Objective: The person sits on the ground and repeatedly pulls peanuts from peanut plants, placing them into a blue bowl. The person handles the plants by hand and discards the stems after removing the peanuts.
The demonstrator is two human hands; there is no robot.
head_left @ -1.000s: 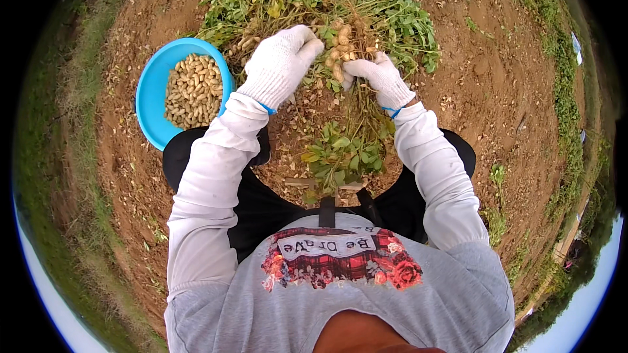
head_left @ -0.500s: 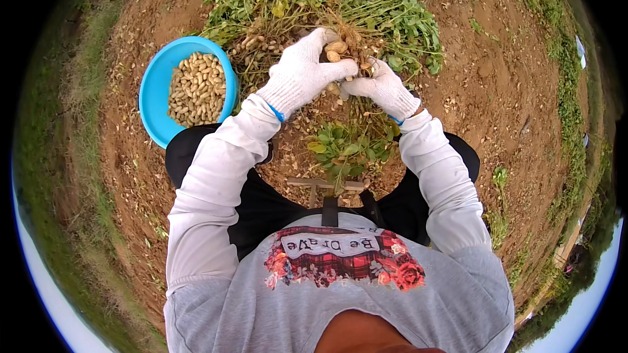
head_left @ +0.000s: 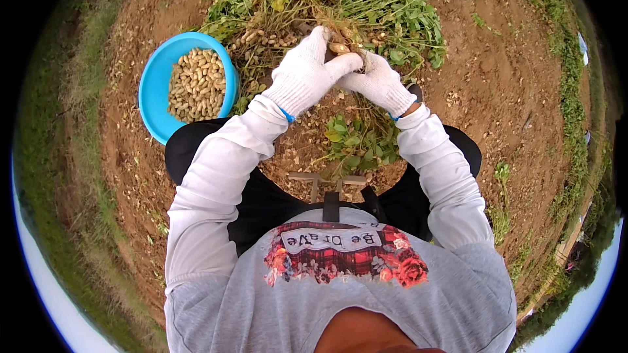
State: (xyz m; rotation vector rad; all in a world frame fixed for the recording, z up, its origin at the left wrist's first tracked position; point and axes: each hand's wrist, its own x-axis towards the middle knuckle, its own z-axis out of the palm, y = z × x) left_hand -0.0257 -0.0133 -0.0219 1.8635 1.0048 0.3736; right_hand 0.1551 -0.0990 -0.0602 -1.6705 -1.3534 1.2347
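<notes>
Both my hands wear white knitted gloves and meet above the soil, in front of a heap of pulled peanut plants [head_left: 386, 6]. My left hand [head_left: 304, 72] is closed around a few peanuts [head_left: 339, 48], which show between its thumb and fingers. Beside it, my right hand [head_left: 381, 84] is closed on the root end of a peanut plant [head_left: 363, 140], its fingertips partly hidden behind my left thumb. The plant's green leaves hang below my hands, toward my lap. A light blue basin [head_left: 154, 88] stands to the left, holding many picked peanuts [head_left: 197, 85].
Loose peanuts [head_left: 252, 38] still attached to roots lie at the heap's near left edge. Between my knees is a small wooden frame [head_left: 314, 178]. Brown soil [head_left: 497, 91] with dry leaf bits spreads around, and grass strips [head_left: 85, 91] run along the sides.
My hands have come closer together, and fewer peanuts show between them. The leafy end of the plant has swung slightly right and up. The basin stays in its place.
</notes>
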